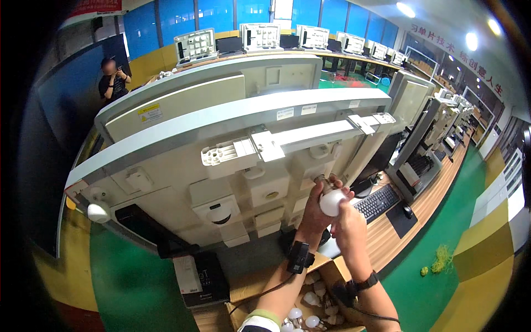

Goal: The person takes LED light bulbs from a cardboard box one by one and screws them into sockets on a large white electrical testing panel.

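I am watching both bare hands holding a white, round-headed light bulb (331, 203) in front of the lower right part of a large, off-white upright panel with a pale grey frame (166, 160). The left hand (314, 217) is curling partly closed, its thumb and fingers appearing to grip behind the globe, around the narrower end. The right hand (350, 226) is closing bent fingers against the globe's right and lower side.

I am judging a slip to be the main risk: the globe is looking smooth and curved, so a loosening or uneven grip could let it roll free and crack on the wood-grain bench (381, 243), or fall among the pale bulbs (296, 314) lying in the open brown cardboard box (243, 282) below. Squeezing too hard or twisting off-line could also damage the narrow end. A thin black cable is trailing from the black, boxy device (298, 258) on the left wrist past the box; catching on a flap, it could jerk that hand.

The bulb's globe is facing me, pointing down and slightly right, while its narrow end is pointing away, up and to the left. Its long axis is therefore slanting; I am seeing it foreshortened, so I cannot tell the exact tilt, or whether the narrow end is touching any fitting.
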`<state>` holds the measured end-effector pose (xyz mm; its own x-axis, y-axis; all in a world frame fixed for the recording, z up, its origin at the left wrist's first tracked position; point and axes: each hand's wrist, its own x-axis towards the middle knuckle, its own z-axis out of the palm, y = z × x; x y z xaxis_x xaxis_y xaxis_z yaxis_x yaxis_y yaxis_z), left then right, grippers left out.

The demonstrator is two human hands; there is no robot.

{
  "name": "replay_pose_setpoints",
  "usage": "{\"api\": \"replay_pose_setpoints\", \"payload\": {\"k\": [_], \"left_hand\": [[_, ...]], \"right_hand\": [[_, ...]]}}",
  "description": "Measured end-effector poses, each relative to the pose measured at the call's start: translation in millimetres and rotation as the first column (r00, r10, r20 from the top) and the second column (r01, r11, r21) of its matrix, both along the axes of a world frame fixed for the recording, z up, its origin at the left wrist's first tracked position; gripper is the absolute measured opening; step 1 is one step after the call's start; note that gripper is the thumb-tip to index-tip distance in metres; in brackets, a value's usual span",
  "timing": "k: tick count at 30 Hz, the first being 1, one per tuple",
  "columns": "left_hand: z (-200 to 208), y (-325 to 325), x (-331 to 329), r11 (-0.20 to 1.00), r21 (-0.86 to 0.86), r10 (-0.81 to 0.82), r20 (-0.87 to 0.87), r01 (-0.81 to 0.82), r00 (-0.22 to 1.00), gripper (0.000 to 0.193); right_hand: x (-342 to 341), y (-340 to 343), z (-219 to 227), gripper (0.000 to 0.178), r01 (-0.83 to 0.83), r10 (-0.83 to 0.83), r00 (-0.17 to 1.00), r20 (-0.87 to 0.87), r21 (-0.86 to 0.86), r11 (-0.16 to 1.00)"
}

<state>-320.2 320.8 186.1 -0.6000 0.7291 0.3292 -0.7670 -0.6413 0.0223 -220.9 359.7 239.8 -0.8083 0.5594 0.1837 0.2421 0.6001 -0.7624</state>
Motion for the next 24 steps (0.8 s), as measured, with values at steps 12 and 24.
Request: {"api": "replay_pose_setpoints", "payload": {"k": [12,24], "left_hand": [[-41.8,-75.4,103.0,0.886,-0.462,-0.078,-0.093,0.027,0.993,0.036],[-123.7,-261.8,324.3,0.317,-0.947,0.472,0.202,0.049,0.858,0.042]], "right_hand": [[164.0,19.0,-75.9,0.025,-0.152,0.156,0.978,0.138,-0.041,0.988],[257.2,52.6,-191.1,0.019,-0.334,0.354,0.934,-0.037,-0.434,0.837]]}}
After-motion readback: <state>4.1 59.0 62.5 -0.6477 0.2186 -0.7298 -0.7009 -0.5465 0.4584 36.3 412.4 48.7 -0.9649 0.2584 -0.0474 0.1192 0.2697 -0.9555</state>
